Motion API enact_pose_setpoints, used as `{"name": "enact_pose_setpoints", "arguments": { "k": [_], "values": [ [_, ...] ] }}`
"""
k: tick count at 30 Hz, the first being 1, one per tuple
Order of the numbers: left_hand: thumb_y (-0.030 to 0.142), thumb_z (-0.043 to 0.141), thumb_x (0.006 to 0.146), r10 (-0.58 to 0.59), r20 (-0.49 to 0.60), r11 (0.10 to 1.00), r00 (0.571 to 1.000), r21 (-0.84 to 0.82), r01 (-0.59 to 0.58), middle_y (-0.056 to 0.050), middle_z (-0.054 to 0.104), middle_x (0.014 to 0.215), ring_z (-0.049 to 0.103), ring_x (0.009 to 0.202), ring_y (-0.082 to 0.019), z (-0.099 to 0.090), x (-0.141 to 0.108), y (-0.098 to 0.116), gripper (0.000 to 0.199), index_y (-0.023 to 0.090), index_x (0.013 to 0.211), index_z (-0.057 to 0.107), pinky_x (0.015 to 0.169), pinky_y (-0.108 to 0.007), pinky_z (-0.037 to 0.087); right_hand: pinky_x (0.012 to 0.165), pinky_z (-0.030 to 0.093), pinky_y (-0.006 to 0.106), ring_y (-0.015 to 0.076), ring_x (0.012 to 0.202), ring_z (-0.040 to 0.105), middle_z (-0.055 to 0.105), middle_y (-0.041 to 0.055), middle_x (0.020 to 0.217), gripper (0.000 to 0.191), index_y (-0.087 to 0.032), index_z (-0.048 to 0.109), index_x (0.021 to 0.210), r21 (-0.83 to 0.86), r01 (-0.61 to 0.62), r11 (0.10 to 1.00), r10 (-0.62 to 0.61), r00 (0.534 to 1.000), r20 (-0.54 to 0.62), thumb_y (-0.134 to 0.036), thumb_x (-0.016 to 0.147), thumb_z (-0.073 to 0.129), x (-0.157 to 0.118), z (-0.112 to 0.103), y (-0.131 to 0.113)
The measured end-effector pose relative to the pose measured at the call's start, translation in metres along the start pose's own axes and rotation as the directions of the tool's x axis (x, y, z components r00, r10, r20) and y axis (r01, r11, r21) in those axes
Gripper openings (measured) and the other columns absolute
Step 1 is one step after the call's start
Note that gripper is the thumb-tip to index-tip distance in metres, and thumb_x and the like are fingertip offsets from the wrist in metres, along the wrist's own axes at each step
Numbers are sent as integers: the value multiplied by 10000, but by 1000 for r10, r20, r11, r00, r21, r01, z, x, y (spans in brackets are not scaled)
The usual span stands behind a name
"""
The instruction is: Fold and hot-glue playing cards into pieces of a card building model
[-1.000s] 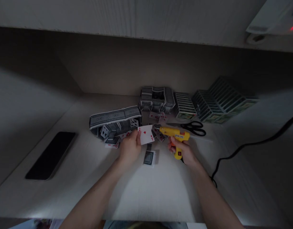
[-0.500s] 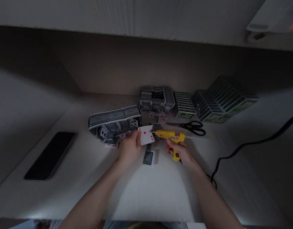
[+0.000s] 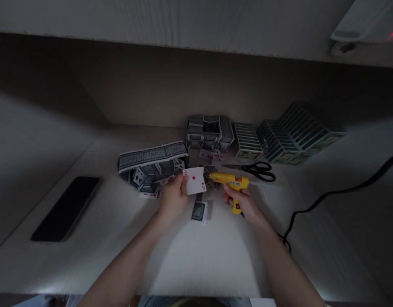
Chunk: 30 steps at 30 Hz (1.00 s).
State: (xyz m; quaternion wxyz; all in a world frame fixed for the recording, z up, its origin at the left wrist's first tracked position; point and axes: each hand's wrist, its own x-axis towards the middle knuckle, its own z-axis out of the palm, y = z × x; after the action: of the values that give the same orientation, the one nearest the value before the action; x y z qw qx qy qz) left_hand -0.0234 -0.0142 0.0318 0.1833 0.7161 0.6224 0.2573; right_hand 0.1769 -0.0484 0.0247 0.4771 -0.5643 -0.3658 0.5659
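pinching the ace [image 3: 195, 186] by its left edge, left hand [image 3: 174, 194] closed, thumb on top. right hand [image 3: 243, 202] wrapped round the grip of the yellow glue gun [image 3: 228, 179], nozzle just beside the ace's right edge, can't tell if touching. ace held above the middle of the tabletop [image 3: 203, 264]. patterned card [image 3: 199, 211] lies between the hands, nearer the front edge. long card structure [image 3: 154, 154] left of the ace, phone [image 3: 67, 209] near the left edge, scissors [image 3: 263, 170] behind the gun, striped stacks [image 3: 307, 130] toward the back right corner.
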Motion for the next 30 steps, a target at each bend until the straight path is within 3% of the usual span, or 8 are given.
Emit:
{"name": "enact_pose_setpoints", "arguments": {
  "k": [4,9,13,18,21,24,27,30],
  "values": [
    [339,293,899,47,-23,999,999,-26,-47,-47,615,660,541,562,-145,0,0,-1,328,175,785,553,509,-244,302,385,289,212,64,416,418,557,-14,542,341,-170,564,595,39,70,997,-67,994,-84,-484,607,696,4,-4,-2],
    [329,297,893,64,-22,997,998,-33,-64,-52,613,660,537,561,-157,0,-1,0,318,180,766,547,508,-257,304,448,434,216,72,486,509,626,-23,770,314,-226,600,824,344,154,926,-61,962,-265,-474,647,676,8,-27,-11],
    [323,313,889,64,-18,997,998,-42,-65,-58,605,645,532,566,-160,0,-2,1,305,181,748,544,516,-263,303,469,489,226,86,506,531,611,-24,724,304,-217,615,838,380,93,920,54,932,-358,-384,614,733,9,-56,-14],
    [320,314,894,77,0,997,997,-27,-77,-69,622,696,555,611,-170,0,-2,1,301,172,778,549,542,-266,311,499,511,233,97,535,546,631,-4,738,261,-211,637,816,282,-17,959,118,931,-346,-274,587,745,9,-71,-10],
    [326,309,894,75,12,997,997,9,-75,-73,629,699,562,609,-175,1,-2,0,306,171,799,555,530,-266,297,538,504,258,124,603,579,650,18,798,236,-214,650,810,124,-12,992,60,917,-394,-334,614,701,10,-73,-7],
    [329,322,886,79,16,997,997,23,-80,-75,635,695,569,613,-186,3,-2,-1,294,179,792,556,530,-271,295,515,459,281,174,627,600,664,71,781,322,-176,672,805,-266,-110,958,-38,867,-497,-460,663,615,10,-78,-5],
    [345,317,886,94,15,995,995,8,-95,-71,624,660,559,587,-187,4,-3,-1,309,185,772,556,521,-276,279,496,404,327,235,565,595,640,110,613,504,-146,669,680,-615,-324,719,-138,801,-583,-613,704,480,7,-87,-7],
    [351,317,886,101,15,995,995,-22,-101,-60,608,645,544,568,-176,5,-4,-1,313,192,754,552,514,-272,269,467,353,330,269,544,585,623,143,563,596,-157,637,584,-752,-429,500,-233,770,-594,-672,730,376,3,-93,-8]
  ]
}}
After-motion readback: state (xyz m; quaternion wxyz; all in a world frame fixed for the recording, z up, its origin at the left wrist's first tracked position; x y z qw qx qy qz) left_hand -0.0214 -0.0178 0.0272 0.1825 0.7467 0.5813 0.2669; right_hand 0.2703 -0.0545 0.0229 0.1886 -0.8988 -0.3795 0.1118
